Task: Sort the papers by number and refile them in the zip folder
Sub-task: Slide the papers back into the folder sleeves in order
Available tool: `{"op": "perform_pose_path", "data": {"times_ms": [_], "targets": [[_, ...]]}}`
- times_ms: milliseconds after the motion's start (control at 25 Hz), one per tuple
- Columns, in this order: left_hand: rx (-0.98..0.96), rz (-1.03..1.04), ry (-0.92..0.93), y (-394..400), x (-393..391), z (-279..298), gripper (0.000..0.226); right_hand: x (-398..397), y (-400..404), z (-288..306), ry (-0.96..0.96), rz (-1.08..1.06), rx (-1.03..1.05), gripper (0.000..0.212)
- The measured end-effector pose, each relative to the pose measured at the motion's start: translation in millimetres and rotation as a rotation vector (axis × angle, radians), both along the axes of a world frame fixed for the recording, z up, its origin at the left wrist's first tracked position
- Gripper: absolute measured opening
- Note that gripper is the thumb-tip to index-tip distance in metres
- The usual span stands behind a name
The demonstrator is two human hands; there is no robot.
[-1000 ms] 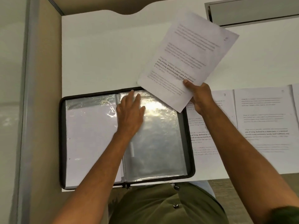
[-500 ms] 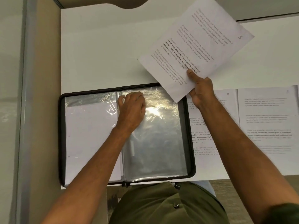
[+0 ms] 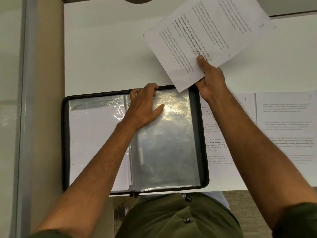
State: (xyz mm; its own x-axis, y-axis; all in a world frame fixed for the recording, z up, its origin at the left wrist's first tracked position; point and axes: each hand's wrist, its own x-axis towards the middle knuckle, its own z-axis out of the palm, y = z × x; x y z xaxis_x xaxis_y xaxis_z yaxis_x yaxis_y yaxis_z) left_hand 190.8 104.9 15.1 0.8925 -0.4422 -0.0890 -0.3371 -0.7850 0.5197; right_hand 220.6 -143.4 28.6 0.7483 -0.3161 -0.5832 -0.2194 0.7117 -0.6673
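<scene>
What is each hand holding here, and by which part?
The right hand pinches a printed sheet at its near edge. The left hand curls its fingers over the top edge of a clear sleeve.

A flat white desk surface [image 3: 106, 54] is seen, bounded on its left by a tan vertical partition panel [image 3: 48, 103] edged with a grey metal strip [image 3: 25, 117]. An olive-green buttoned garment [image 3: 178, 219] is visible at the near edge, with wood-grain flooring [image 3: 243, 208] shown beside it.
</scene>
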Motion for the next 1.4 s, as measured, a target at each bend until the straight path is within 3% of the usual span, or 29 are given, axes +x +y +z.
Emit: {"op": "perform_pose_path", "data": {"times_ms": [160, 600, 1080, 1400], "targets": [[0.058, -0.006, -0.063, -15, 4, 2, 0.01, 13, 3, -3, 0.004, 0.031, -0.054, 0.044], [0.112, 0.027, -0.069, -20, 3, 1, 0.016, 30, 18, -14, -0.014, 0.118, -0.107, 0.042], [0.194, 0.049, -0.19, -27, 0, 7, 0.019, 23, 21, -20, -0.034, 0.404, -0.347, 0.045], [0.211, 0.076, -0.187, -29, 2, 12, 0.018, 25, 17, -15, -0.106, 0.562, -0.429, 0.031]]}}
